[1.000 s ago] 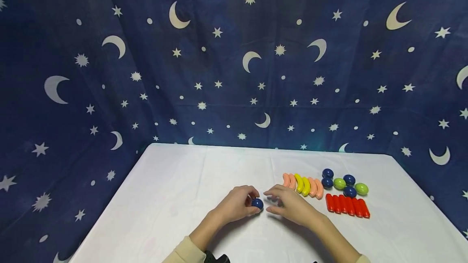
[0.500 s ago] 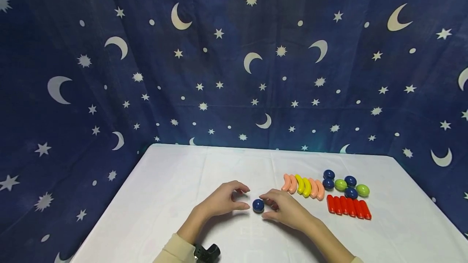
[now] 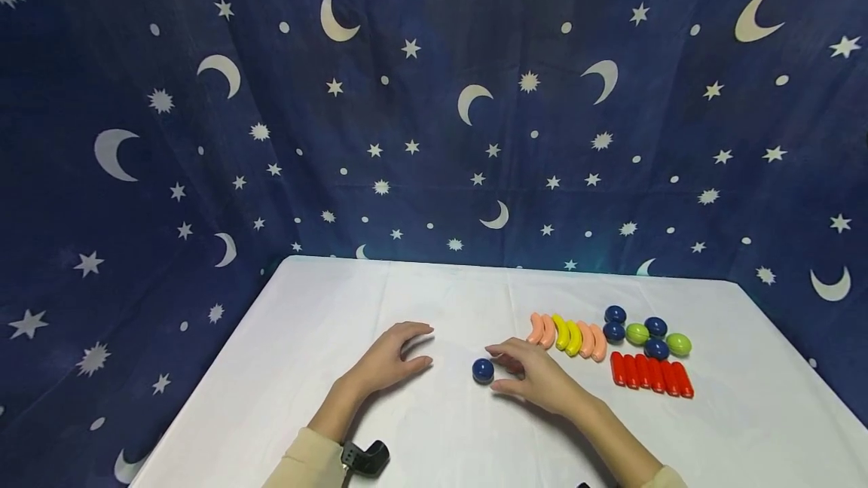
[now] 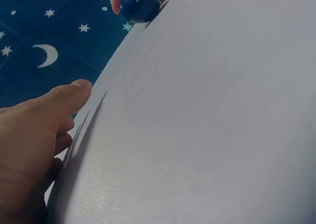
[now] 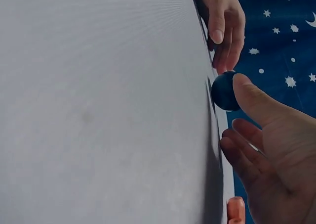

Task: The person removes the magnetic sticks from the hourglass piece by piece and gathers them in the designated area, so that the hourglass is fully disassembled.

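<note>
A glossy dark blue ball (image 3: 483, 370) rests on the white-covered table near the middle. My right hand (image 3: 539, 376) is just to its right, thumb and fingers spread apart with the fingertips close to the ball. In the right wrist view the thumb (image 5: 259, 101) overlaps the ball's edge, while the other fingers stay apart from it. To the left, a hand's width or so away, my left hand (image 3: 385, 358) hovers over the table with its thumb and fingers parted, holding nothing. The left wrist view shows the left thumb (image 4: 69, 96) well away from the ball.
Right of the hands lies a row of curved pink pieces (image 3: 586, 339) and yellow bananas (image 3: 568, 336). Beyond it are several blue balls (image 3: 615, 314) and two green ones (image 3: 678, 344), with red sausage-like pieces (image 3: 652, 375) in front. A starry curtain (image 3: 434, 96) hangs behind the table.
My left hand has let go of the blue ball and moved away to the left. My right hand came in close to the ball, which stays at about the same spot.
</note>
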The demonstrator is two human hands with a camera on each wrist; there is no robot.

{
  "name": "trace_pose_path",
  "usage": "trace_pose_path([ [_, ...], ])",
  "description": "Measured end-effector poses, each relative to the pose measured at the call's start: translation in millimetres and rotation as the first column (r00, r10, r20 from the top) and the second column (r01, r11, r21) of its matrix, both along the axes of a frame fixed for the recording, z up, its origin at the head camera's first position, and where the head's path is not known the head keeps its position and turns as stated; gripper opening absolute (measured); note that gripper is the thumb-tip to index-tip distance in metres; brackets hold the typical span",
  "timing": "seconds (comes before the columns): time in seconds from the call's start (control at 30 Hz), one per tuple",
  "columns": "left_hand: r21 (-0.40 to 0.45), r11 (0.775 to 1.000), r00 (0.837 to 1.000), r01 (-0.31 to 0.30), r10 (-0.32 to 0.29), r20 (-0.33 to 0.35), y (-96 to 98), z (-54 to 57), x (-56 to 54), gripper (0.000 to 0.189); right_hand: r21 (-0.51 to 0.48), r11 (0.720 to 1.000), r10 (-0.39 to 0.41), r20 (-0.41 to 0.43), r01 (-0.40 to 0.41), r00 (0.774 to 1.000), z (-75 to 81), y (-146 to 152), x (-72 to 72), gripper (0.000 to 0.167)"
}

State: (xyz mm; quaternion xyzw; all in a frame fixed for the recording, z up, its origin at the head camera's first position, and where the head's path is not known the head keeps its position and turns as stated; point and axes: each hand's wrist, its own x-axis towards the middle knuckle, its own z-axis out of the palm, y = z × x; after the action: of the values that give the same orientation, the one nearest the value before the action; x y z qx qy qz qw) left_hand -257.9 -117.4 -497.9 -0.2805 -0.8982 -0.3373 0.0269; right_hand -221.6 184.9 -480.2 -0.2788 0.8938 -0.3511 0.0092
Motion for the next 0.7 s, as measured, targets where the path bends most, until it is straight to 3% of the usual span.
trace_pose_path([
  [0.2, 0.026, 1.000, 1.000, 0.015, -0.015, 0.007, 1.0, -3.0, -6.8, 0.052, -0.052, 0.997, 0.049, -0.003, -0.049, 0.999, -1.8, -2.7, -8.6, 0.054],
  [0.43, 0.033, 0.999, 1.000, 0.011, -0.011, -0.009, 0.7, -1.0, -5.4, 0.049, -0.111, 0.992, 0.067, 0.033, -0.063, 0.997, -2.7, -7.8, -13.7, 0.041],
  [0.57, 0.028, 1.000, 1.000, 0.001, 0.000, -0.009, -1.0, -1.3, -2.5, 0.047, -0.114, 0.993, -0.001, 0.068, 0.009, 0.998, 3.5, 6.3, -14.3, 0.039],
  [0.7, 0.020, 1.000, 1.000, -0.001, 0.001, -0.011, -1.0, -2.3, -0.6, 0.046, -0.108, 0.983, -0.151, 0.009, 0.151, 0.988, 19.2, 46.7, -17.2, 0.039],
])
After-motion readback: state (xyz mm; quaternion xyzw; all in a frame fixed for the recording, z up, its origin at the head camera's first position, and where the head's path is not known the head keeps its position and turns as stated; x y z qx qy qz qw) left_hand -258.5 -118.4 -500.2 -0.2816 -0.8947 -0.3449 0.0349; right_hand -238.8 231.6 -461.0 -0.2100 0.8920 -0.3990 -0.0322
